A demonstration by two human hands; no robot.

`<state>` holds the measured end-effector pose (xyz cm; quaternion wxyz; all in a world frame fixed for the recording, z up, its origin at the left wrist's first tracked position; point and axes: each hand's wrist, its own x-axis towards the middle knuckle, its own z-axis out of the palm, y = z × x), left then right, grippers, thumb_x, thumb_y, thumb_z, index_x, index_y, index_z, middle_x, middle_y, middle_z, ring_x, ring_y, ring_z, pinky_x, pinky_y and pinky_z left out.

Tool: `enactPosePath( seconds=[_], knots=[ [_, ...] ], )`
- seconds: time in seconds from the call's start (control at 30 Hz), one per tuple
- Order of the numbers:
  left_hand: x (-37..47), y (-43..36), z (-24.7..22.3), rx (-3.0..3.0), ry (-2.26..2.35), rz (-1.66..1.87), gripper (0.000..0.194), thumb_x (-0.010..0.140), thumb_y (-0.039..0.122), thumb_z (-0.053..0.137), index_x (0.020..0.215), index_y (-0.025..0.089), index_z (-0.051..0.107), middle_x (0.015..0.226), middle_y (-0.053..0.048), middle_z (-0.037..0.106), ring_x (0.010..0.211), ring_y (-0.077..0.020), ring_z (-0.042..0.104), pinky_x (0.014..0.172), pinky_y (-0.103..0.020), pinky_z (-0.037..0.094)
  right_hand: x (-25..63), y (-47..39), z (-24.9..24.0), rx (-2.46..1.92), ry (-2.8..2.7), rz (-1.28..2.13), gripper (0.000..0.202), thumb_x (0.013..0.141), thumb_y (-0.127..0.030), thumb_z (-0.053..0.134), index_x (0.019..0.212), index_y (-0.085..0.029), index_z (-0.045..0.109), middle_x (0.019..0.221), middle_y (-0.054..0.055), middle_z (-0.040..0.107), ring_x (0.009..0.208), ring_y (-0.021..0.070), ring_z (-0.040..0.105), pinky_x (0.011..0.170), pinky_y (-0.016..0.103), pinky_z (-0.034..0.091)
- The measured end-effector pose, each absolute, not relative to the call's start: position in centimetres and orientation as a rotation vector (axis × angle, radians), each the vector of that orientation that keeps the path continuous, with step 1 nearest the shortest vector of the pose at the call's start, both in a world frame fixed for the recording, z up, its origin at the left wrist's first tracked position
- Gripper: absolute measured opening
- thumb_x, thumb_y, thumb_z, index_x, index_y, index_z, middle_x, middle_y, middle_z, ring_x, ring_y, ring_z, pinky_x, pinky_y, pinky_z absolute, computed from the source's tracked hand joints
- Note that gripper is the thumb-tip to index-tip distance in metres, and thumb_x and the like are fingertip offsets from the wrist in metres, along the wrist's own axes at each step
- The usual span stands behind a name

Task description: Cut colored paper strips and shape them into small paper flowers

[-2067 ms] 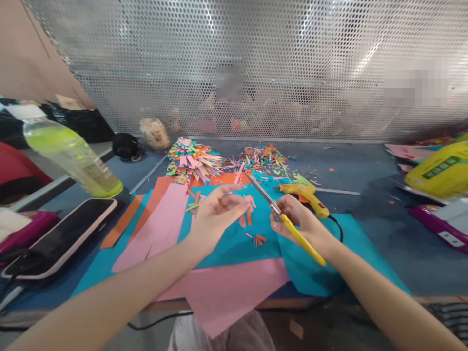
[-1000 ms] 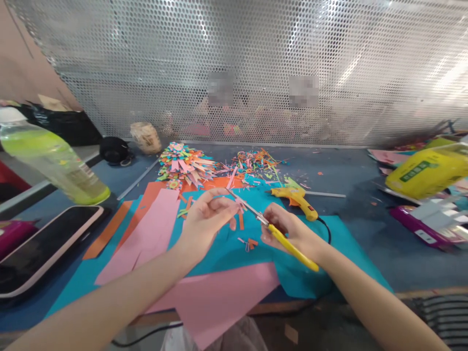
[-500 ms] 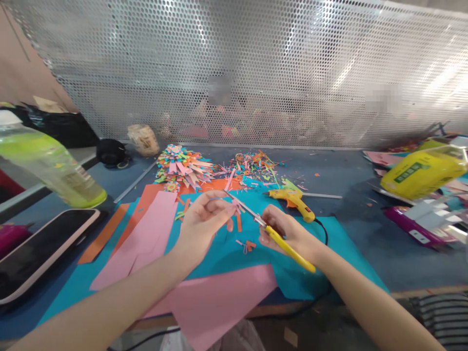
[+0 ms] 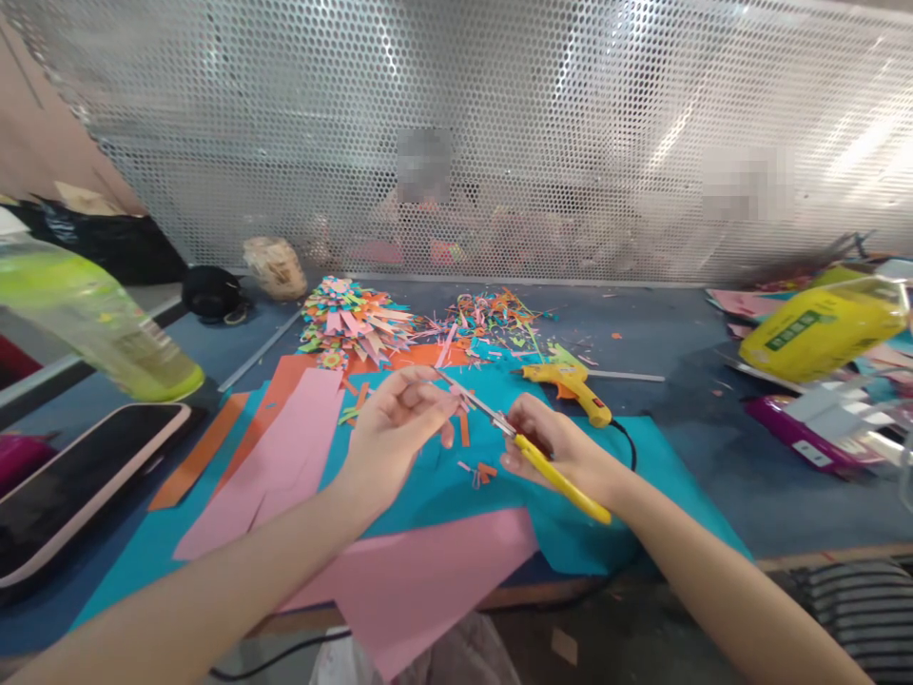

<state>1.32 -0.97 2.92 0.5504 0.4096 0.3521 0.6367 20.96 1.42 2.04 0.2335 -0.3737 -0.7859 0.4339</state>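
Observation:
My right hand point(image 4: 546, 442) grips yellow-handled scissors point(image 4: 560, 480), their blades pointing up and left toward my other hand. Between the thumb and fingers of my left hand point(image 4: 406, 419) is a small pink paper piece point(image 4: 456, 393), partly hidden by the fingers. The scissor blades lie right at this piece; whether they touch it I cannot tell. Beneath both hands spreads a teal paper sheet point(image 4: 420, 495), with small pink and orange scraps point(image 4: 485, 472) on it.
A yellow glue gun point(image 4: 571, 382) lies beyond my right hand. Layered paper flowers point(image 4: 349, 323) and shredded scraps point(image 4: 492, 314) sit farther back. Pink sheets point(image 4: 435, 580), a phone point(image 4: 78, 495) and a green bottle point(image 4: 92, 319) are nearer or left. A yellow bottle point(image 4: 820, 328) stands right.
The whole view has shifted slightly. Both hands hold nearly the same pose, with the scissors still at the pink paper piece.

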Motion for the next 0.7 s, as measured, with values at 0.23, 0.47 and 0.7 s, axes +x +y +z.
enactPosePath(
  seconds=[0.23, 0.47, 0.7],
  knots=[
    [1.28, -0.93, 2.79, 0.989, 0.823, 1.507, 0.022, 0.066, 0.016, 0.07, 0.082, 0.018, 0.054, 0.063, 0.004, 0.061, 0.049, -0.0078, 0.054, 0.044, -0.019, 0.043, 20.95, 1.44, 1.91, -1.035, -2.158, 1.169, 0.032, 0.075, -0.04, 0.06, 0.08, -0.021, 0.035, 0.065, -0.006, 0.035, 0.056, 0.0081, 0.03, 0.047, 0.021, 0.026],
    [1.27, -1.0, 2.98, 0.968, 0.834, 1.495, 0.024, 0.066, 0.016, 0.07, 0.082, 0.017, 0.053, 0.063, 0.004, 0.061, 0.047, -0.0075, 0.052, 0.044, -0.02, 0.043, 20.86, 1.34, 2.15, -1.02, -2.165, 1.225, 0.032, 0.075, -0.037, 0.06, 0.081, -0.021, 0.033, 0.064, -0.007, 0.032, 0.056, 0.0079, 0.029, 0.048, 0.021, 0.026],
    [1.17, -0.89, 2.93, 0.971, 0.825, 1.5, 0.022, 0.066, 0.015, 0.07, 0.082, 0.017, 0.054, 0.063, 0.004, 0.062, 0.047, -0.0071, 0.052, 0.044, -0.019, 0.043, 20.98, 1.52, 2.14, -1.059, -2.203, 1.144, 0.034, 0.076, -0.044, 0.058, 0.08, -0.021, 0.034, 0.063, -0.007, 0.033, 0.056, 0.0081, 0.028, 0.047, 0.021, 0.025]
  ],
)
